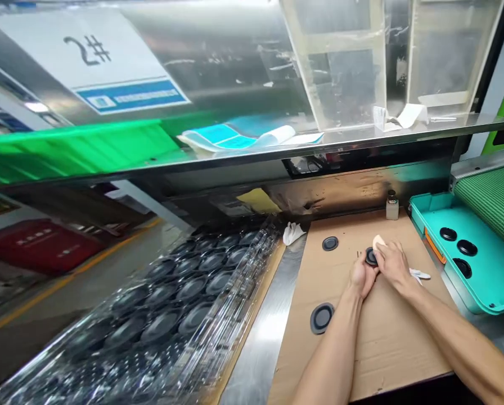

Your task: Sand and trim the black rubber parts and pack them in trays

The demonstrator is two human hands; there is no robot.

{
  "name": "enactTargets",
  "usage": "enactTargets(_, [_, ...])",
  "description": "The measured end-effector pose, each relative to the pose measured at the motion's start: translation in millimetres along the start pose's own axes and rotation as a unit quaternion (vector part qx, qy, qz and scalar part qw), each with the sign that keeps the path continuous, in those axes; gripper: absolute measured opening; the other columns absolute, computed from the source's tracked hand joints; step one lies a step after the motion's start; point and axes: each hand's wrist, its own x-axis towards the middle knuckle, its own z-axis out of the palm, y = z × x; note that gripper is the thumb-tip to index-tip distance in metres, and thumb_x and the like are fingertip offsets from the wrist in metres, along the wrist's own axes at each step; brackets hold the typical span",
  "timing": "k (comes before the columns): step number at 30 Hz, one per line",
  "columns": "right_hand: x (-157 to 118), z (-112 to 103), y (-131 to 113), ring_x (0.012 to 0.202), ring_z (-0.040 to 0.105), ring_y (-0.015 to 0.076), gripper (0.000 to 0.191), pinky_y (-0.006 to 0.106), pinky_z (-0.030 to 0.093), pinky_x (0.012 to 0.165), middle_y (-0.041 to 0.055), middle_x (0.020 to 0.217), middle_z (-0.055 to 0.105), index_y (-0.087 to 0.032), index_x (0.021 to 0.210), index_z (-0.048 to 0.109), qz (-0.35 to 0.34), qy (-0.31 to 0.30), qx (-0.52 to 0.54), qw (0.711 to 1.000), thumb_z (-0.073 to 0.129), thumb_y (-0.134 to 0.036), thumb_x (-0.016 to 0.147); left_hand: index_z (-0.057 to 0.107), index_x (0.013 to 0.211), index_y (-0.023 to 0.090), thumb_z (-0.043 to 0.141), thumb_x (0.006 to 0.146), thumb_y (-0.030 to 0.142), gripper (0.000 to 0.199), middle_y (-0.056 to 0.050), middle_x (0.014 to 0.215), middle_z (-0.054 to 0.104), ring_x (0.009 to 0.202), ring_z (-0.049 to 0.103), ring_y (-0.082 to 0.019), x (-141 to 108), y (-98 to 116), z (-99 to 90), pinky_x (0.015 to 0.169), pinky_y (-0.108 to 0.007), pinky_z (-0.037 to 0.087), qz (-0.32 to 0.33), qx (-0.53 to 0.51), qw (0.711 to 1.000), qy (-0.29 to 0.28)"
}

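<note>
Over the cardboard sheet, my left hand is closed on a small black round part with a raised ring. My right hand pinches a cream-coloured pad, possibly a sponge or folded cloth, against the upper edge of that part. Two more black round parts lie on the cardboard to the left: a smaller one farther back and a larger flanged one nearer. A white object, perhaps a cloth or tool, is partly hidden behind my right wrist.
Left, a clear plastic tray holds several black round parts. A turquoise bin with three black parts stands right, beside a green conveyor belt. A small bottle and crumpled white tissue sit behind. A metal shelf crosses above.
</note>
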Motion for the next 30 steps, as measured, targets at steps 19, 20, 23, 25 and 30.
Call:
enactTargets(19, [23.8, -16.2, 50.3, 0.108, 0.064, 0.0270, 0.053, 0.040, 0.052, 0.094, 0.0118, 0.120, 0.067, -0.019, 0.127, 0.061, 0.037, 0.051, 0.216, 0.974, 0.072, -0.041, 0.080, 0.066, 0.121, 0.012, 0.048, 0.103, 0.033, 0.033, -0.018, 0.120, 0.072, 0.116, 0.069, -0.027, 5.2, 14.7, -0.4, 0.103, -0.042, 0.054, 0.013, -0.026, 0.999, 0.014])
enactTargets(20, [20.6, -17.1, 47.2, 0.107, 0.065, 0.0264, 0.049, 0.039, 0.052, 0.093, 0.0101, 0.119, 0.069, -0.021, 0.122, 0.063, 0.028, 0.006, 0.226, 0.974, 0.074, -0.039, 0.078, 0.066, 0.123, 0.013, 0.048, 0.103, 0.033, 0.034, -0.017, 0.120, 0.072, 0.117, 0.068, -0.026, 6.5, 13.8, -0.4, 0.105, -0.042, 0.053, 0.015, -0.027, 0.999, 0.012])
enactTargets(23, [13.0, -13.9, 35.4, 0.104, 0.067, 0.0242, 0.039, 0.036, 0.051, 0.092, 0.0058, 0.116, 0.073, -0.025, 0.118, 0.067, 0.026, -0.067, 0.247, 0.966, 0.071, -0.037, 0.082, 0.067, 0.123, 0.014, 0.049, 0.102, 0.035, 0.035, -0.015, 0.121, 0.072, 0.119, 0.067, -0.027, 8.2, 7.9, -0.7, 0.108, -0.043, 0.050, 0.018, -0.012, 1.000, -0.004])
enactTargets(25, [13.0, -10.1, 31.1, 0.098, 0.070, 0.0223, 0.033, 0.033, 0.051, 0.087, 0.0039, 0.109, 0.076, -0.025, 0.117, 0.069, 0.057, -0.057, 0.277, 0.957, 0.065, -0.039, 0.088, 0.069, 0.119, 0.013, 0.051, 0.102, 0.035, 0.033, -0.015, 0.120, 0.072, 0.119, 0.066, -0.027, 7.2, 3.5, -1.6, 0.109, -0.043, 0.049, 0.032, 0.009, 0.999, -0.011])
enactTargets(30, [22.0, -10.5, 39.8, 0.092, 0.072, 0.0203, 0.025, 0.028, 0.051, 0.083, 0.0026, 0.101, 0.079, -0.021, 0.103, 0.077, 0.019, -0.125, 0.315, 0.941, 0.065, -0.037, 0.088, 0.070, 0.113, 0.012, 0.053, 0.101, 0.035, 0.032, -0.016, 0.113, 0.074, 0.115, 0.068, -0.027, 2.6, -1.1, -4.0, 0.107, -0.045, 0.050, 0.040, 0.029, 0.999, -0.010])
